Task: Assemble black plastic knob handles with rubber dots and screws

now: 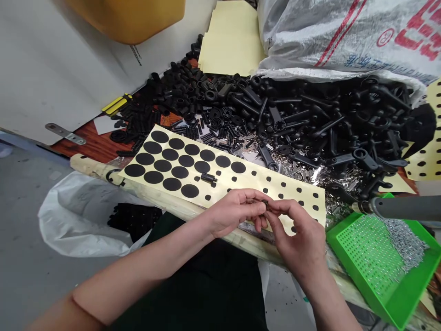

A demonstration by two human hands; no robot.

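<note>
Pinching a tiny black part [264, 202], your left hand [237, 212] and right hand [296, 236] clamp their grips on it; a slip could drop it onto the dotted sheet [237, 184] and lose it.

L hand [236, 214] & R hand [298, 241] close together, fingers pinched, mid-air.

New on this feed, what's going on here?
A person has a small black part pinched between the fingers of the left hand and right hand, just above a cream sheet of black adhesive dots. Beyond the sheet lies a heap of black plastic parts. To the right, a green perforated tray holds small metal parts, and a grey-handled tool sits above it.
</note>
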